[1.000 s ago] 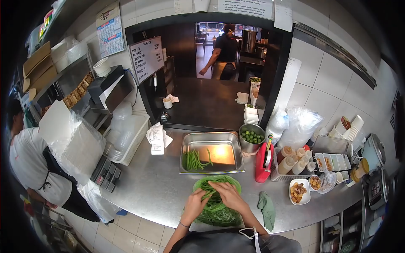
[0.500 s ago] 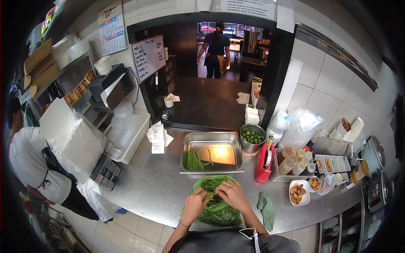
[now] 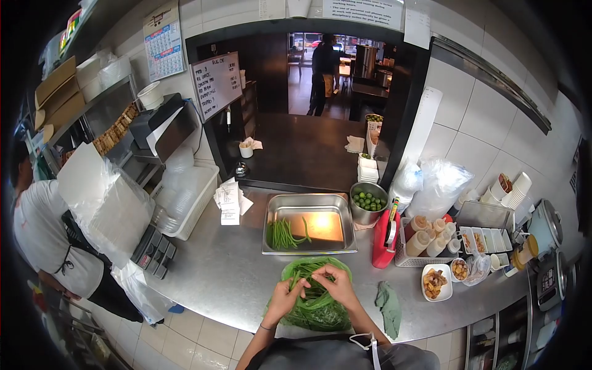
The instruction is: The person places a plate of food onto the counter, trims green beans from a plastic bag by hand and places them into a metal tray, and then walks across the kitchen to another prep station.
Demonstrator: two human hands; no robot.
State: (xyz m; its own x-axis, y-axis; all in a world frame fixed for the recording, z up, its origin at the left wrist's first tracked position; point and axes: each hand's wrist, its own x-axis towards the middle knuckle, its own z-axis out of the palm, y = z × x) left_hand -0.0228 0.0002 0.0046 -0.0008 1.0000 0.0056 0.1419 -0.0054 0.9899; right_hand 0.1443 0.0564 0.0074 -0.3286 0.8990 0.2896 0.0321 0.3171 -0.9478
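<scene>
An open green plastic bag [image 3: 314,316] full of long green beans [image 3: 306,269] lies at the counter's front edge. Over its mouth, my left hand [image 3: 286,300] pinches a green bean between thumb and fingers. Close beside it on the right, my right hand [image 3: 336,286] is closed in a pinch too, on what looks like the same bean; the fingers partly hide it. Just beyond the bag sits a rectangular steel pan [image 3: 327,248], with a bundle of green beans [image 3: 283,234] in its left part.
Right of the pan are a steel pot of green limes [image 3: 369,200], a red container [image 3: 385,242] and a basket of sauce bottles [image 3: 425,239]. A green cloth [image 3: 388,308] lies near my right forearm. Paper slips [image 3: 230,200] are at left. A co-worker [image 3: 58,234] stands far left.
My fingers have shifted slightly over the bag, with my hands still close together. Beyond the pass-through window, a person has turned and moved a little. The beans in the pan look the same.
</scene>
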